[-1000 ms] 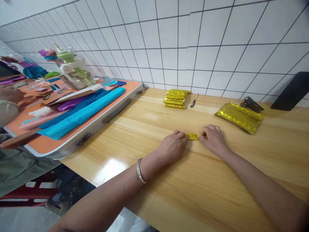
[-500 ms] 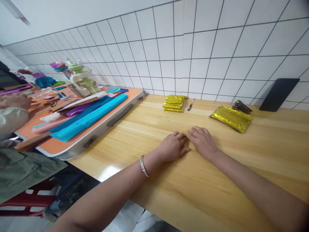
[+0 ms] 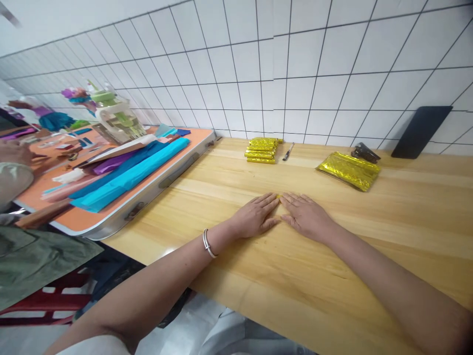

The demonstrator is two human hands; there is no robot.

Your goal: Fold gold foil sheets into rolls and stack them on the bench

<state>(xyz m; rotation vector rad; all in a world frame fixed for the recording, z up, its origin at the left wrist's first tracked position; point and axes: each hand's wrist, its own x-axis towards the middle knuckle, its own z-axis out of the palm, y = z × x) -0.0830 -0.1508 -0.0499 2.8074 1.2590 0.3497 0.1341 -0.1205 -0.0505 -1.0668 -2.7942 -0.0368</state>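
Observation:
My left hand lies flat, palm down, on the wooden table, its fingers stretched toward the right. My right hand rests flat opposite it, with the fingertips of both hands nearly touching. A small bit of gold foil shows between the fingertips; the rest of it is hidden under the fingers. Behind the hands, near the wall, sits a stack of gold foil rolls beside a pen. To the right lies a flat gold foil packet.
A black clip sits behind the packet, and a dark panel leans on the tiled wall. At left, an orange-topped case bears blue sheets and a bottle. Another person's hand is at the far left.
Both hands have flattened, with their fingers straighter than before. My right thumb now shows. The whole view has shifted slightly.

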